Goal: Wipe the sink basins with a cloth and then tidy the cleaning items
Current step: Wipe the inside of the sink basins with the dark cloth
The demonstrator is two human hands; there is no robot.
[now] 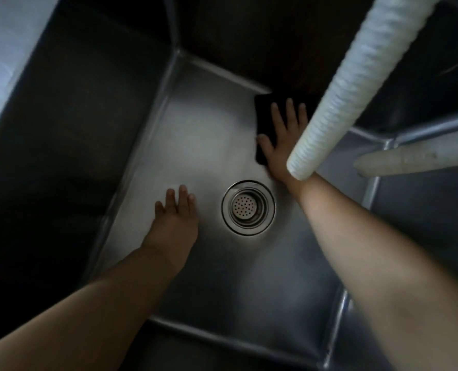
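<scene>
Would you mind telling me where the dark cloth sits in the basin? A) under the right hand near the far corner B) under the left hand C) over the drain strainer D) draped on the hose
A: the right hand presses flat on the dark cloth, beyond the drain strainer.

1. Left hand (175, 218) is flat with palm down, fingers straight and close together, forearm bare and reaching forward
2. Right hand (278, 141) is stretched further ahead, fingers spread and straight, palm pressing down, bare forearm extended from the lower right
</scene>
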